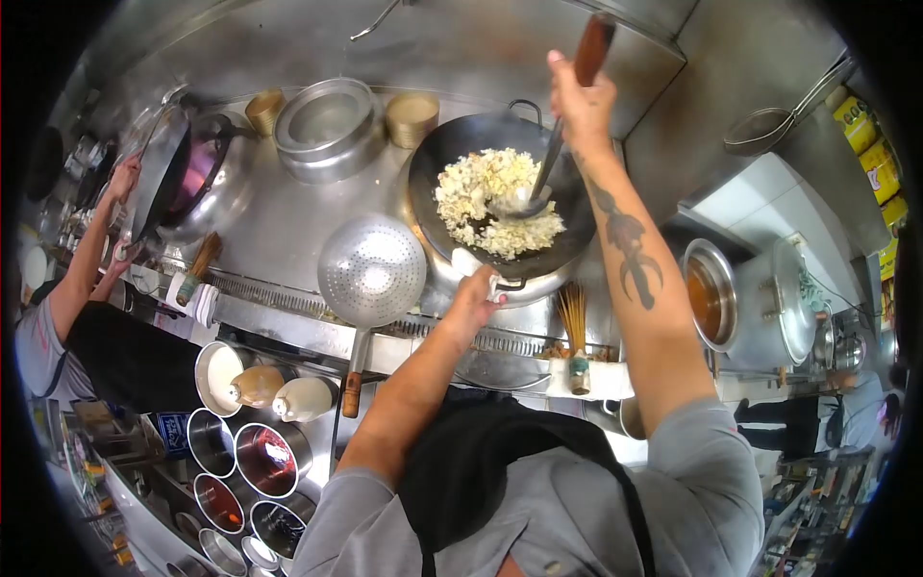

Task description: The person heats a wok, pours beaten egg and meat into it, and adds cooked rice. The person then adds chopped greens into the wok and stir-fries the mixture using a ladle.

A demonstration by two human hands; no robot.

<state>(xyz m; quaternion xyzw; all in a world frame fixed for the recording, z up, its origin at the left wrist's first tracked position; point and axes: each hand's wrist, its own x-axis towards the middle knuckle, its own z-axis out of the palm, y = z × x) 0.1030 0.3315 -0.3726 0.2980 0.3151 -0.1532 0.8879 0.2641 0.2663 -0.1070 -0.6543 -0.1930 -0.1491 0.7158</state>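
A black wok [437, 144] on the stove holds a pale, crumbly mix that looks like fried rice [481, 183]. My right hand [584, 101] is above the wok's right side, closed around the wooden handle of a metal ladle [548, 163]. The ladle's bowl rests in the food. At the wok's near edge, my left hand [471, 303] grips a white cloth [468, 263] against the rim, close to the near loop handle.
A perforated strainer [372, 269] lies left of the wok, near a lidded metal pot [327, 125]. A bamboo brush [575, 332] stands at the front edge. Sauce containers [269, 460] sit lower left. A co-worker [72, 288] handles another pan [159, 173] at left. Soup pot [710, 288] at right.
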